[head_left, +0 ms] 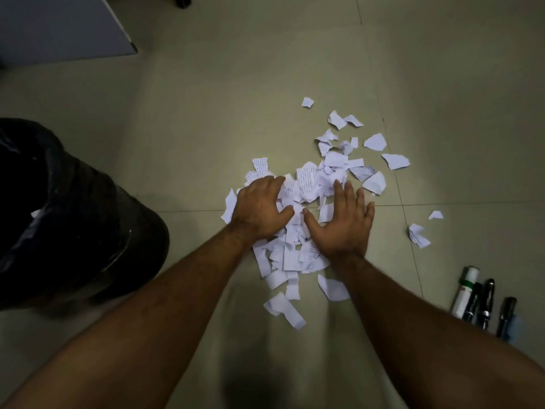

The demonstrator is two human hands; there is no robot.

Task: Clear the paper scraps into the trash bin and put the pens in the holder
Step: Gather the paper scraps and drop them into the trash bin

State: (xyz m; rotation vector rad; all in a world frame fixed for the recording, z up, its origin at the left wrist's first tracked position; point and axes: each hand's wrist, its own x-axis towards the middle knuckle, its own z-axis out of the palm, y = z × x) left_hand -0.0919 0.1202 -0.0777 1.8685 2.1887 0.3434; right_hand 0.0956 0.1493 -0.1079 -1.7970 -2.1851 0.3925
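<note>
A heap of torn white paper scraps (309,184) lies on the tiled floor in the middle of the view. My left hand (259,209) rests on the heap's left side with its fingers curled over scraps. Flat on the right side lies my right hand (343,222), fingers spread, palm down. More scraps (374,141) lie scattered farther away to the right. A black trash bin (73,219) lined with a dark bag stands at the left. Several pens and a white marker (483,299) lie on the floor at the lower right.
A grey cabinet or furniture panel (65,25) stands at the upper left. A dark chair caster (182,0) shows at the top edge. Loose scraps (418,235) lie between the heap and the pens. No pen holder is in view.
</note>
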